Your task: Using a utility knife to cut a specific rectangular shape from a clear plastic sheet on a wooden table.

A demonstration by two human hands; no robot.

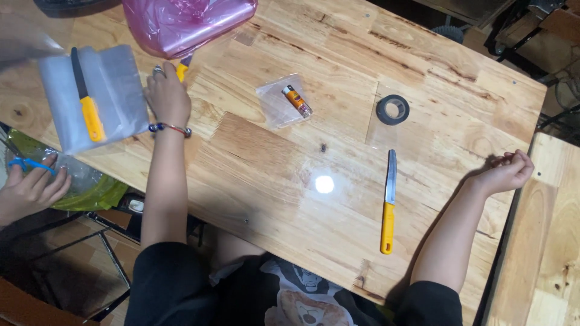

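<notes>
My left hand [166, 96] lies knuckles-up on the wooden table [338, 42], with a beaded bracelet at the wrist. Its curled fingers sit beside a yellow handle [181, 71] that pokes out from under a pink plastic bag [181, 24]; I cannot see them grip it. My right hand [507, 172] rests at the table's right edge, fingers loosely curled and holding nothing. Between my arms lies a knife with a yellow handle [388, 205], its blade pointing away from me.
A black tape roll [393, 110] and an orange lighter [296, 100] on a small clear bag lie mid-table. Clear plastic sheets [115, 78] at the left carry another yellow-handled knife [87, 99]. Another person's hand [30, 187] holds blue scissors near a green bag [96, 190].
</notes>
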